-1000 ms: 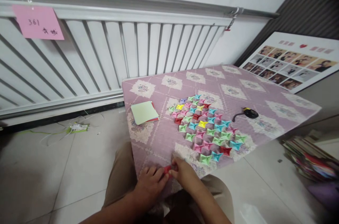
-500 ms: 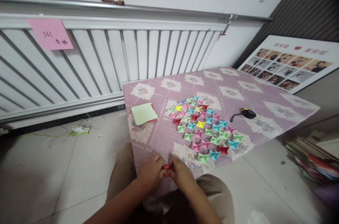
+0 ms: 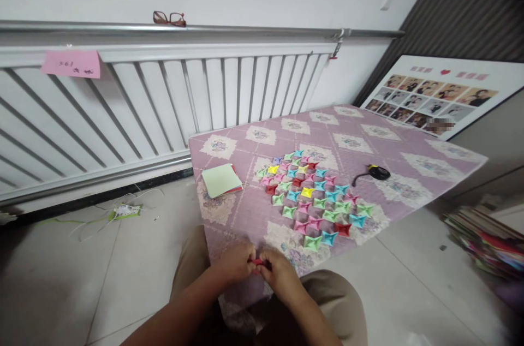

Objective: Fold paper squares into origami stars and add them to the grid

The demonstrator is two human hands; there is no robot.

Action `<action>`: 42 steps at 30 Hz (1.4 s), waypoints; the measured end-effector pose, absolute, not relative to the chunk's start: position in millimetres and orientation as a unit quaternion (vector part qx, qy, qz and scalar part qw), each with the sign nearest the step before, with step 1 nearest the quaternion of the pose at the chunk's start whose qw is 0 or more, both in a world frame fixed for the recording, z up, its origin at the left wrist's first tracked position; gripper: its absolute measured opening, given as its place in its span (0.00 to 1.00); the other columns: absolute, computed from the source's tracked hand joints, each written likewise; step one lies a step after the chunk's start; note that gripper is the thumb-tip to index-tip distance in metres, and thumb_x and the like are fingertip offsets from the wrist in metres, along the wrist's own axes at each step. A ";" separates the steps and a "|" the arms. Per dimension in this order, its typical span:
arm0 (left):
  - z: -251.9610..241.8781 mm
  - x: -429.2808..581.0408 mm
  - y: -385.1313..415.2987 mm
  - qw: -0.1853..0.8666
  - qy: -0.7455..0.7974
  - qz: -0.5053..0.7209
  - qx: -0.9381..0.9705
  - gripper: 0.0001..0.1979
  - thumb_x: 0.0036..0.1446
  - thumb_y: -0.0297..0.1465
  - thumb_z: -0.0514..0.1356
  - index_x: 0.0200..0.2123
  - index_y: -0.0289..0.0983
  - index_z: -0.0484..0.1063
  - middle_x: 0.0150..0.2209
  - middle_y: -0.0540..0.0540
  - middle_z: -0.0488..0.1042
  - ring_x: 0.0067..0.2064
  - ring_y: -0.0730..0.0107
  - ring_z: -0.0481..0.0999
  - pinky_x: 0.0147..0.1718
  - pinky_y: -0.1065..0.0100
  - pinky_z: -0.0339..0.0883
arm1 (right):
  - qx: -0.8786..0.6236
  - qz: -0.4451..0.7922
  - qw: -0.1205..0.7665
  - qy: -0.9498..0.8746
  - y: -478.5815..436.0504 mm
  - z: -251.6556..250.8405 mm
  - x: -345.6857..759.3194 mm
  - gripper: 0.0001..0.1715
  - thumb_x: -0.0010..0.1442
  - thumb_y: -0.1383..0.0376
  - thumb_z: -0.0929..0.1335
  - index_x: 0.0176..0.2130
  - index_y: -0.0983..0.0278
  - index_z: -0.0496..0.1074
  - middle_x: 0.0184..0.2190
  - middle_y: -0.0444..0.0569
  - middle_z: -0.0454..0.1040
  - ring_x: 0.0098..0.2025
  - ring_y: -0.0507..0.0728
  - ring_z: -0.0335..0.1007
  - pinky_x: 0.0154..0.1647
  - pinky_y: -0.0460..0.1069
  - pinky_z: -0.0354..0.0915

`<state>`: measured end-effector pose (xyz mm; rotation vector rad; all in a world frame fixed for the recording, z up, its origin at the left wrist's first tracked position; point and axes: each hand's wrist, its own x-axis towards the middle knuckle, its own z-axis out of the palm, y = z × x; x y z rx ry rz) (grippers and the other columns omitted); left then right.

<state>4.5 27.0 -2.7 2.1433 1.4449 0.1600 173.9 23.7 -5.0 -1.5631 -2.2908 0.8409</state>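
Observation:
Between my two hands, at the near edge of the table, is a small folded piece of red paper (image 3: 256, 262). My left hand (image 3: 238, 262) pinches its left end, and the fingers of my right hand (image 3: 278, 268) are closed on its right end. Fingers cover most of the paper, so its exact shape is hidden. Beyond my right hand lie rows of small folded paper boats (image 3: 307, 192) in green, pink, blue, red and yellow. A stack of square paper sheets (image 3: 221, 180), pale green on top with red beneath, rests at the table's left side.
A purple patterned cloth (image 3: 254, 215) covers the table. A black object with a strap (image 3: 377, 172) lies right of the boats. Behind stands a white radiator (image 3: 237, 89), with glasses (image 3: 169, 19) on its pipe. A photo board (image 3: 446, 97) leans at the far right; a power strip (image 3: 125, 211) lies on the floor.
The view has tilted slightly, so the radiator pipe and glasses appear lower. Both hands stay together on the red paper, which now shows as a narrower strip between the fingers.

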 end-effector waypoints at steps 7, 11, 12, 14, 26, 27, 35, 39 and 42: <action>-4.3 2.1 20.7 0.206 0.528 0.100 0.818 0.03 0.58 0.27 0.57 0.37 0.37 0.70 0.36 0.49 0.73 0.38 0.69 0.70 0.35 0.69 0.61 | -0.495 0.216 0.134 -0.831 25.7 4.2 173.4 0.06 0.57 0.70 0.66 0.28 0.61 0.69 0.30 0.45 0.72 0.36 0.54 0.66 0.40 0.47 0.58; -9.4 4.1 18.4 0.129 0.517 0.116 0.838 0.04 0.61 0.29 0.55 0.35 0.37 0.70 0.38 0.46 0.70 0.42 0.62 0.66 0.40 0.63 0.59 | -0.497 0.140 0.135 -0.845 22.5 5.8 173.3 0.07 0.61 0.68 0.64 0.32 0.62 0.71 0.33 0.49 0.72 0.39 0.59 0.64 0.43 0.52 0.56; -12.6 4.9 17.1 0.114 0.513 0.117 0.843 0.05 0.62 0.29 0.55 0.34 0.37 0.69 0.37 0.46 0.70 0.42 0.62 0.66 0.40 0.62 0.59 | -0.496 0.125 0.135 -0.849 21.0 3.5 173.6 0.08 0.62 0.68 0.64 0.32 0.62 0.72 0.33 0.50 0.72 0.39 0.59 0.63 0.43 0.53 0.55; -21.2 6.1 13.2 0.091 0.503 0.118 0.852 0.07 0.63 0.30 0.54 0.32 0.37 0.69 0.35 0.47 0.69 0.40 0.62 0.65 0.39 0.62 0.59 | -0.491 0.103 0.136 -0.854 17.0 -4.3 174.4 0.09 0.62 0.68 0.63 0.32 0.62 0.72 0.32 0.49 0.72 0.38 0.59 0.63 0.43 0.54 0.55; -44.9 5.7 -7.1 0.022 0.496 0.134 0.858 0.07 0.61 0.29 0.57 0.30 0.38 0.70 0.30 0.48 0.69 0.35 0.64 0.66 0.34 0.63 0.56 | -0.470 0.069 0.205 -0.856 -7.0 -34.0 178.8 0.02 0.59 0.66 0.68 0.36 0.59 0.72 0.33 0.46 0.71 0.38 0.57 0.62 0.42 0.52 0.56; -43.5 5.5 -7.7 0.023 0.498 0.133 0.857 0.06 0.61 0.30 0.58 0.30 0.38 0.70 0.30 0.48 0.70 0.35 0.64 0.66 0.34 0.63 0.56 | -0.467 0.066 0.213 -0.856 -7.5 -34.1 178.5 0.02 0.60 0.66 0.68 0.36 0.59 0.72 0.32 0.46 0.71 0.37 0.57 0.62 0.42 0.52 0.56; -27.3 2.1 -15.7 0.097 0.527 0.150 0.831 0.06 0.62 0.32 0.56 0.35 0.41 0.73 0.35 0.49 0.73 0.39 0.64 0.68 0.39 0.62 0.56 | -0.468 0.093 0.217 -0.851 -7.7 -32.5 177.5 0.03 0.58 0.68 0.69 0.34 0.60 0.72 0.32 0.45 0.72 0.37 0.57 0.63 0.41 0.51 0.57; -20.5 2.8 -16.3 0.143 0.560 0.135 0.805 0.06 0.61 0.32 0.57 0.34 0.41 0.74 0.36 0.49 0.74 0.40 0.64 0.68 0.40 0.62 0.55 | -0.481 0.146 0.203 -0.840 -6.9 -30.4 179.4 0.04 0.57 0.69 0.69 0.35 0.59 0.73 0.34 0.45 0.73 0.38 0.57 0.64 0.43 0.51 0.58; -17.7 3.2 -16.0 0.176 0.573 0.143 0.787 0.06 0.61 0.31 0.57 0.34 0.43 0.74 0.37 0.50 0.74 0.42 0.65 0.67 0.42 0.61 0.54 | -0.488 0.179 0.193 -0.832 -5.8 -30.4 182.3 0.05 0.57 0.69 0.69 0.35 0.59 0.73 0.35 0.46 0.72 0.39 0.57 0.65 0.44 0.51 0.59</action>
